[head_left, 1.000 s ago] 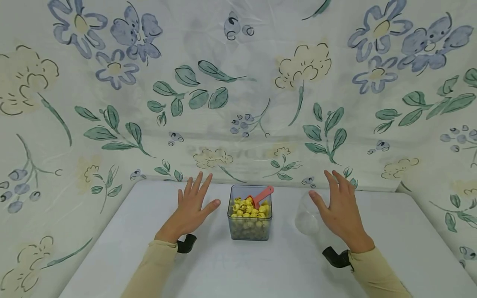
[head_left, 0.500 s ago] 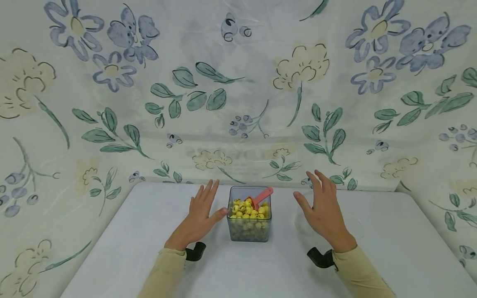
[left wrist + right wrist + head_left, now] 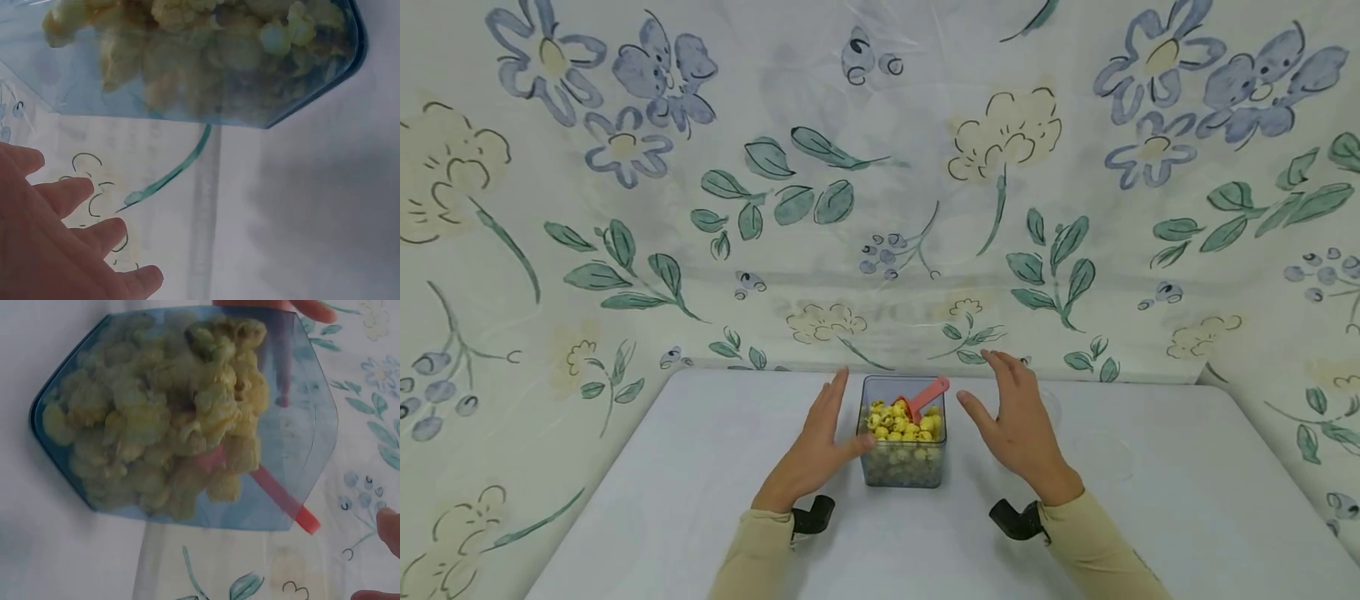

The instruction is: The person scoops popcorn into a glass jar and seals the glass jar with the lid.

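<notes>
A see-through bluish square tub point(image 3: 901, 477) stands upright on the table, filled with yellow popcorn point(image 3: 891, 427). A red-pink scoop point(image 3: 934, 390) is stuck in the popcorn, its handle leaning out over the right rim. My left hand point(image 3: 812, 454) is at the tub's left side, fingers straight; in the head view its thumb overlaps the front left corner. In the left wrist view, the left fingers point(image 3: 106, 234) are apart from the tub's wall point(image 3: 187, 106). My right hand point(image 3: 1018, 433) hovers right of the tub, thumb and fingers spread, a gap between them and the wall.
The tub rests on a white table point(image 3: 647, 500). A floral cloth point(image 3: 925, 208) rises behind the table and at its sides. A faint, clear round outline point(image 3: 1123, 450) shows on the table right of my right hand. Black mounts sit at both wrists.
Both hands have moved inward toward the tub, the left one to the right and the right one to the left. The tub, popcorn and scoop have stayed in place.
</notes>
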The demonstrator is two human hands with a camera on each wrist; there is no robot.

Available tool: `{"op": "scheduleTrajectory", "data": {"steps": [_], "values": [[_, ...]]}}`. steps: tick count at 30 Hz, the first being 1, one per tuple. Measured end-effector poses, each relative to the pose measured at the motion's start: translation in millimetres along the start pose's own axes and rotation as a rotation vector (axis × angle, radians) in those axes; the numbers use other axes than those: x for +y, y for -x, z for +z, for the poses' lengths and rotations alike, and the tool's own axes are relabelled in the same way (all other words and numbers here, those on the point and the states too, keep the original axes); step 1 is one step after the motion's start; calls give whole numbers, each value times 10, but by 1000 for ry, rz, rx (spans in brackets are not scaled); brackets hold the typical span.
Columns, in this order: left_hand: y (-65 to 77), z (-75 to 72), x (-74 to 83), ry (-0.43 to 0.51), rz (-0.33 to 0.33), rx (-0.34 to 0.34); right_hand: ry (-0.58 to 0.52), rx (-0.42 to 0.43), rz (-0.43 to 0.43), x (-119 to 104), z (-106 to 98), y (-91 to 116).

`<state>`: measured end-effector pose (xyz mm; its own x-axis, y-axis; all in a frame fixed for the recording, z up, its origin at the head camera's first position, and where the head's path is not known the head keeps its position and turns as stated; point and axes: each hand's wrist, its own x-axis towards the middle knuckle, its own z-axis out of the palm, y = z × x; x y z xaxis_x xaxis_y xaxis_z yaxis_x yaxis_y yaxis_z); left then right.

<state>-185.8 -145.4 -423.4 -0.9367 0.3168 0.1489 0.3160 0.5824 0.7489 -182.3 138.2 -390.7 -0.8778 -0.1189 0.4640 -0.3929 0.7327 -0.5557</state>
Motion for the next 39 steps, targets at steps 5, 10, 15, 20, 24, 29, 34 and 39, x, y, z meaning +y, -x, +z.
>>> {"op": "scheduleTrajectory", "data": {"steps": [5, 10, 15, 20, 24, 29, 34, 39], "values": [[-6, 67, -31, 73, -40, 5, -53, -33, 4, -20, 89, -26], [-20, 140, -51, 127, -40, -3, -89, -39, 30, -50, 159, -44], [4, 169, 53, 192, -37, -12, -103, -38, 34, -67, 223, -60], [30, 176, 175, 243, -48, -8, -141, -61, 67, -80, 278, -82], [-16, 278, 50, 259, -57, 0, -158, -58, 91, -93, 323, -104], [-59, 392, -115, 290, -50, 20, -158, -40, 90, -96, 388, -131], [-60, 437, -149, 295, -50, 37, -150, -24, 80, -95, 440, -149], [-40, 389, 3, 326, -72, 18, -162, 25, 70, -79, 470, -162]]}}
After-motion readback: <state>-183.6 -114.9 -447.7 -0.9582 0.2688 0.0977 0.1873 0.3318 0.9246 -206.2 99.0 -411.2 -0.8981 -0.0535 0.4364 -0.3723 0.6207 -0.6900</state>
